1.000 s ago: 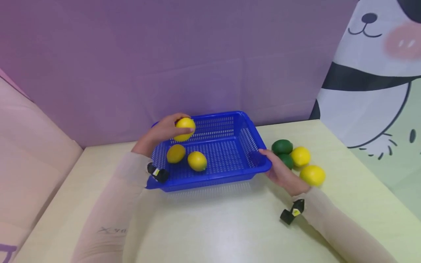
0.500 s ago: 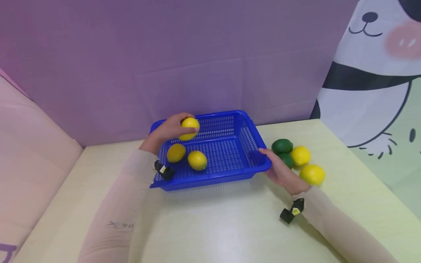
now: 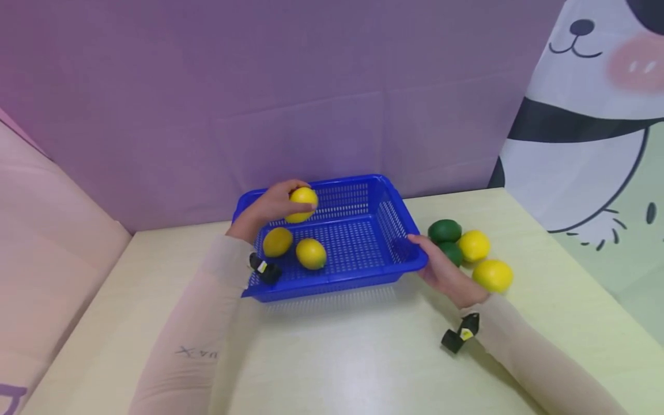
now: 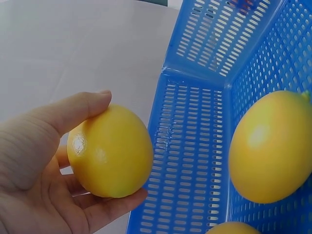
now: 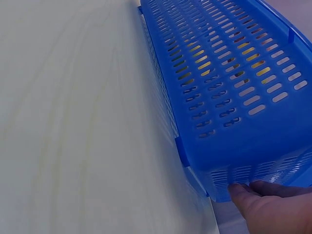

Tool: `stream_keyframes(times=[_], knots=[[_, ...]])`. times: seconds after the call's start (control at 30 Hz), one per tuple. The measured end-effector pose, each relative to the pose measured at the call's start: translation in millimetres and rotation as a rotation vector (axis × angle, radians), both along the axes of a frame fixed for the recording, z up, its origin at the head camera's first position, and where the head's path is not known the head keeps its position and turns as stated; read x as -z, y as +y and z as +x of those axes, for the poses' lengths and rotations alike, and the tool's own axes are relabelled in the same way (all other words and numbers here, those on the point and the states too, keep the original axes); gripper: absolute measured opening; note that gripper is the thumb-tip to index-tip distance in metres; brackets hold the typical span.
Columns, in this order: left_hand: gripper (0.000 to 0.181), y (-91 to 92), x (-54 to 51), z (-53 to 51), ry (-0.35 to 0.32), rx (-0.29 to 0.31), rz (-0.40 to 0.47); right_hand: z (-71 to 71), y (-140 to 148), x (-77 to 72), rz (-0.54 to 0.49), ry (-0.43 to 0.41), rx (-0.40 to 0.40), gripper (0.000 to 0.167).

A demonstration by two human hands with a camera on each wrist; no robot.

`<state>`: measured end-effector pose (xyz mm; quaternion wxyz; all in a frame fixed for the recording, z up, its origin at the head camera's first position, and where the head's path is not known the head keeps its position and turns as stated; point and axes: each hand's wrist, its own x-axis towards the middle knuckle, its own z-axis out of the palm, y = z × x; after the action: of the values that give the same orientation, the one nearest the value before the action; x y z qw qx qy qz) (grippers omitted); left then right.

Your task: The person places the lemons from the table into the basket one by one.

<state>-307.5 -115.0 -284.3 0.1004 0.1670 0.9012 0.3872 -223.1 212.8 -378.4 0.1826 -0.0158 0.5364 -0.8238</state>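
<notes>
My left hand (image 3: 270, 207) grips a yellow lemon (image 3: 302, 204) over the back left part of a blue basket (image 3: 332, 278). The left wrist view shows thumb and fingers around that lemon (image 4: 114, 151), beside the basket wall (image 4: 183, 156). Two more lemons, one (image 3: 277, 242) and another (image 3: 311, 254), lie inside the basket at the left. My right hand (image 3: 443, 274) holds the basket's right rim near its front corner, thumb on top. In the right wrist view, the fingers of the right hand (image 5: 273, 207) touch the end wall of the basket (image 5: 234, 141).
Right of the basket, on the pale table (image 3: 321, 357), lie two dark green fruits, one (image 3: 445, 231) behind another (image 3: 451, 252), and two yellow lemons, one (image 3: 474, 246) and one nearer (image 3: 493, 276). A purple cloth wall (image 3: 311, 86) stands close behind the basket.
The left hand has moved a little to the right with its lemon, over the basket's back left side. The right hand and the basket look almost unmoved.
</notes>
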Motion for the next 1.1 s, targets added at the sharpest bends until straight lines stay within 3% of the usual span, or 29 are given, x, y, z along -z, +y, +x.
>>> stream_keyframes(times=[0.2, 0.67, 1.1], knots=[[0.051, 2.5, 1.9, -2.0, -0.009, -0.003, -0.002, 0.6, -1, 1.0, -0.005, 0.002, -0.001, 0.033], [0.052, 5.9, 3.9, -7.0, -0.041, -0.031, -0.031, 0.3, 0, -0.4, 0.036, 0.013, -0.001, 0.044], [0.050, 13.0, 21.3, -22.4, -0.033, -0.024, -0.119, -1.4, -2, 2.1, -0.001, 0.002, -0.001, 0.033]])
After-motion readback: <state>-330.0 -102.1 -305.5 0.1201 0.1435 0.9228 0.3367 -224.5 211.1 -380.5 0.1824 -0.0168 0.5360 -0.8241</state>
